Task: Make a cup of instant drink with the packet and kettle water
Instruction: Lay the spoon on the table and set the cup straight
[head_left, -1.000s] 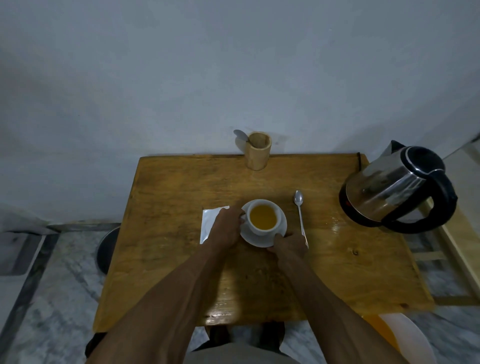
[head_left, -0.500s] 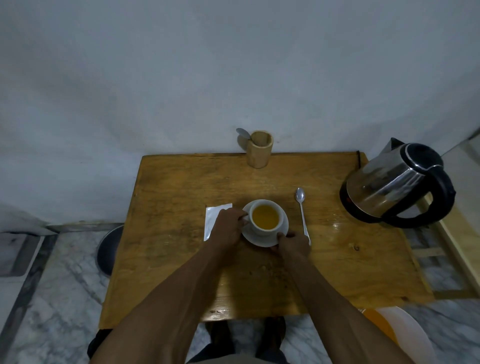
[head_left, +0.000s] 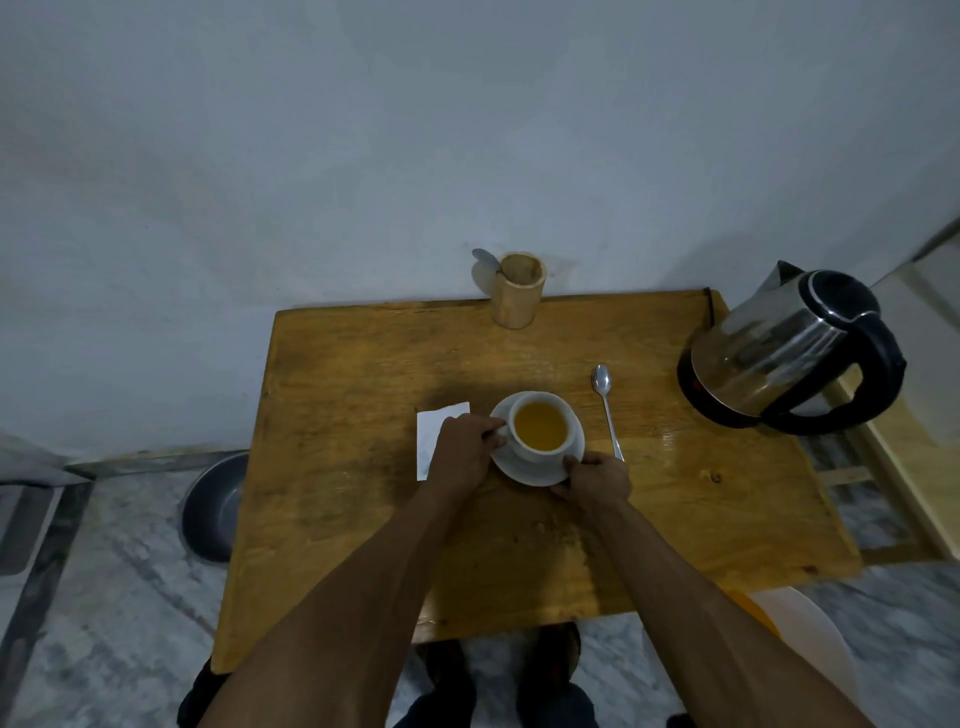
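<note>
A white cup (head_left: 540, 451) full of amber drink stands on a white saucer (head_left: 524, 470) in the middle of the wooden table (head_left: 363, 374). My left hand (head_left: 462, 452) pinches the cup's handle on its left side. My right hand (head_left: 597, 478) grips the saucer's near right rim. A white packet (head_left: 431, 423) lies flat left of the cup, partly under my left hand. A steel spoon (head_left: 607, 405) lies on the table right of the saucer. The steel kettle (head_left: 784, 353) with a black handle stands at the table's right edge.
A wooden holder (head_left: 518, 291) with a spoon handle sticking out stands at the table's back edge by the wall. A dark round pan (head_left: 213, 512) lies on the marble floor to the left. A white and orange bowl (head_left: 800, 639) sits below the near right corner.
Both hands stay on the cup and saucer. My right thumb has come further up onto the saucer's rim. The view has shifted slightly.
</note>
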